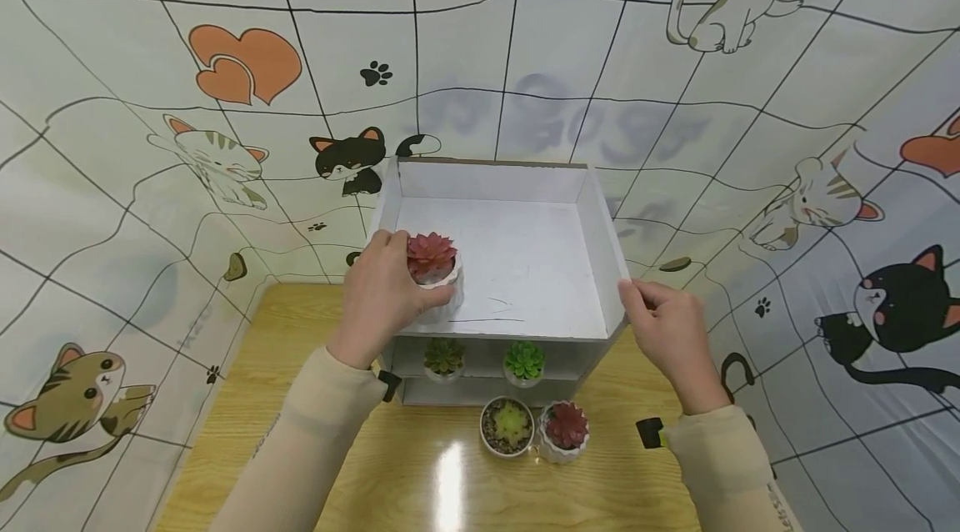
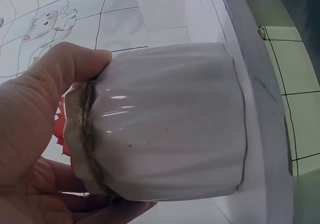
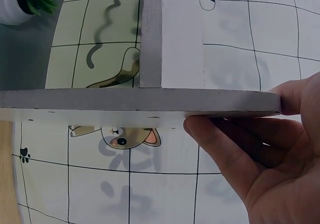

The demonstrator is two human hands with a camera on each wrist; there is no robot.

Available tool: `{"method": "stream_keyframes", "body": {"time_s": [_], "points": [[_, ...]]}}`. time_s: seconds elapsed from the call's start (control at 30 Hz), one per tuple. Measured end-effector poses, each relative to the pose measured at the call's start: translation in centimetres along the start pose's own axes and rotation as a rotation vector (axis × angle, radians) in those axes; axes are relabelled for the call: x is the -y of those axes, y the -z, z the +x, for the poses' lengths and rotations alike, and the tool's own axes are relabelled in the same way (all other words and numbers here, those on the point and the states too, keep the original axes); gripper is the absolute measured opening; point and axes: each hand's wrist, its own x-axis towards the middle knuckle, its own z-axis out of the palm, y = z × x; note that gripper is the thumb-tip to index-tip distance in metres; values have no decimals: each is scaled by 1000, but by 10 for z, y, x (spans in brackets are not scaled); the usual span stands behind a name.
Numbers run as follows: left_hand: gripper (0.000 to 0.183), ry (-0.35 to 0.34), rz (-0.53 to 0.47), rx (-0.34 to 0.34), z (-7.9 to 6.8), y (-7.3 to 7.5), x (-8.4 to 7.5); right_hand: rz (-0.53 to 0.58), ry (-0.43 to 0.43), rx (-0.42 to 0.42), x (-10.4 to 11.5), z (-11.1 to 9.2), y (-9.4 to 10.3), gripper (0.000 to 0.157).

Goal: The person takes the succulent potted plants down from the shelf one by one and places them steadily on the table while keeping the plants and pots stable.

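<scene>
My left hand grips a white pot with twine round its neck and a red succulent in it. This pot is at the front left of the white shelf's top board, its base close to the board in the left wrist view. At the right, my right hand pinches the upper front edge of the shelf's side panel between thumb and fingers. One level down sit a potted olive-green succulent and a potted bright green one.
Before the shelf, a yellow-green potted succulent and a dark red one in a white pot stand side by side on the wooden table. Cloth with cat drawings hangs behind and at both sides.
</scene>
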Motion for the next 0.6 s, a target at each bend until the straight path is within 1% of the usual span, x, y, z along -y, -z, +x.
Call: {"method": "stream_keyframes", "body": {"time_s": [0.2,0.37,0.6], "points": [[84,-1,-8,-25,-1,-2,0,6,-11,12,0,0,0,35],[82,-5,-24,-33,-2,-3,1,5,-6,7,1,0,0,35],[80,-13,-8,-33,-3,-2,-1,-4,16,-8,-1,0,-1,33]]}}
